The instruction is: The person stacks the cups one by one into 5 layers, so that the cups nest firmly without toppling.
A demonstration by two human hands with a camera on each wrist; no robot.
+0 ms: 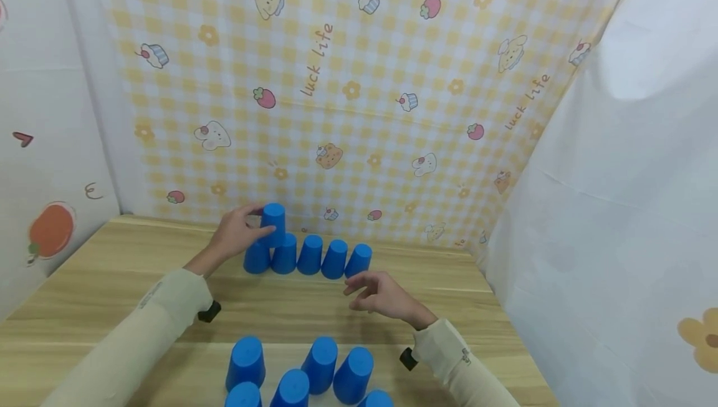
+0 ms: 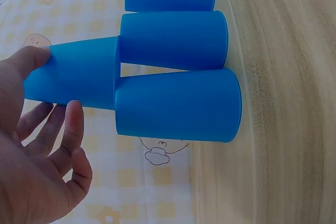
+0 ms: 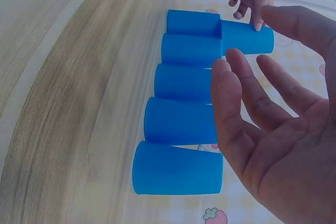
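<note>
Several blue plastic cups stand upside down in a row near the back of the table, the rightmost cup at one end. My left hand pinches another upside-down cup between thumb and fingers. That cup's rim sits on the tops of the two leftmost cups, bridging the leftmost cup and its neighbour in the left wrist view. My right hand hovers just in front of the row's right end, fingers loosely bent, holding nothing. In the right wrist view its fingers overlap the row.
Nearer the front edge stand several more upside-down blue cups, among them a left one and a right one. A yellow checked cloth hangs behind the wooden table, with white cloths at the sides.
</note>
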